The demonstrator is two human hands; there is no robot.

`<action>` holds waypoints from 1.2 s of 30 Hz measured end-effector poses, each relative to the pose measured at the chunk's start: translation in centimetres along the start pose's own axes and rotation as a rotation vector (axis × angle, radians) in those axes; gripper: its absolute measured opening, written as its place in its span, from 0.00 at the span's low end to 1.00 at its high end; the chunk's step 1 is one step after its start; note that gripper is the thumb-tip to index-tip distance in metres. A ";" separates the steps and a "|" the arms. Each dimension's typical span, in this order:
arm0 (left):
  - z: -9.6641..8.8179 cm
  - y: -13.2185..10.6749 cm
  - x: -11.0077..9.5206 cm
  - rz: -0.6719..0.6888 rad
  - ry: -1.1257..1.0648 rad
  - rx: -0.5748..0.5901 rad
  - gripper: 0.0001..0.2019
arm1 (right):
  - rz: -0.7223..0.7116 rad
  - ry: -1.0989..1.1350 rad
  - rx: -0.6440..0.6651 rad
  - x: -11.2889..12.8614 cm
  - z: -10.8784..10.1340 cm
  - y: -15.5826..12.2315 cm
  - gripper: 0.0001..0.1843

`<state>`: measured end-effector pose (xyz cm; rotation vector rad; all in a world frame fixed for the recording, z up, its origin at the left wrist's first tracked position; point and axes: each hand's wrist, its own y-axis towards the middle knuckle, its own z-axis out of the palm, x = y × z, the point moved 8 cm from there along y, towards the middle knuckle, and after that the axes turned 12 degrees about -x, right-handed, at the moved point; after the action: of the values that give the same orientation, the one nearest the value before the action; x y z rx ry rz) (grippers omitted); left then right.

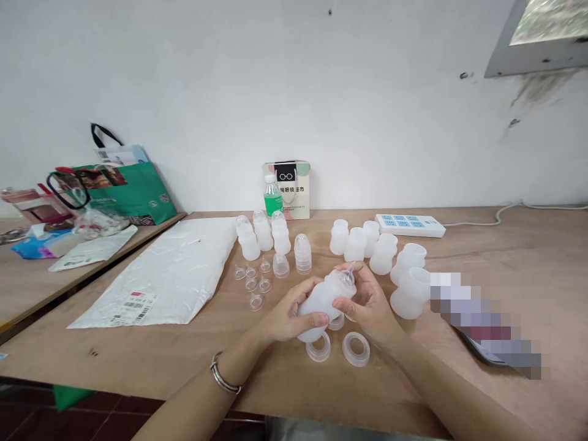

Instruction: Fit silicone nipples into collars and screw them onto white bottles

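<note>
My left hand grips a translucent white silicone bottle, held tilted over the wooden table. My right hand is closed around the bottle's mouth, with fingers pinching a small clear nipple at its opening. Two clear rings lie on the table just below my hands, and a third ring shows partly behind the bottle. A silver bracelet circles my left wrist.
Several empty bottles stand to the right and three capped ones to the left, with stacked caps and loose nipples. A white plastic bag, power strip, green drink bottle, box and phone lie around.
</note>
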<state>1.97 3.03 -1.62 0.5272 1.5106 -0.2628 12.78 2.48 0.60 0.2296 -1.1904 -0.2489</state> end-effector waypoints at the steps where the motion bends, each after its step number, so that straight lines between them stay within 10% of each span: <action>1: 0.1 0.0 0.1 -0.004 -0.020 -0.013 0.27 | 0.023 0.033 0.004 -0.2 0.1 0.0 0.20; 11: 3.0 0.0 2.6 -0.257 -0.522 0.245 0.31 | 0.236 0.222 0.190 -1.3 1.8 -0.8 0.20; 20: 1.7 1.2 2.1 -0.045 -0.245 -0.140 0.27 | 0.136 0.089 -0.228 -2.5 -0.4 0.5 0.25; 36: -1.2 1.8 -2.5 0.236 0.001 -0.351 0.31 | -0.033 0.158 0.053 2.2 2.9 2.1 0.20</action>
<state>1.65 4.73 1.12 0.4182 1.4395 0.1840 10.96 3.68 4.28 0.3094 -1.0377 -0.2242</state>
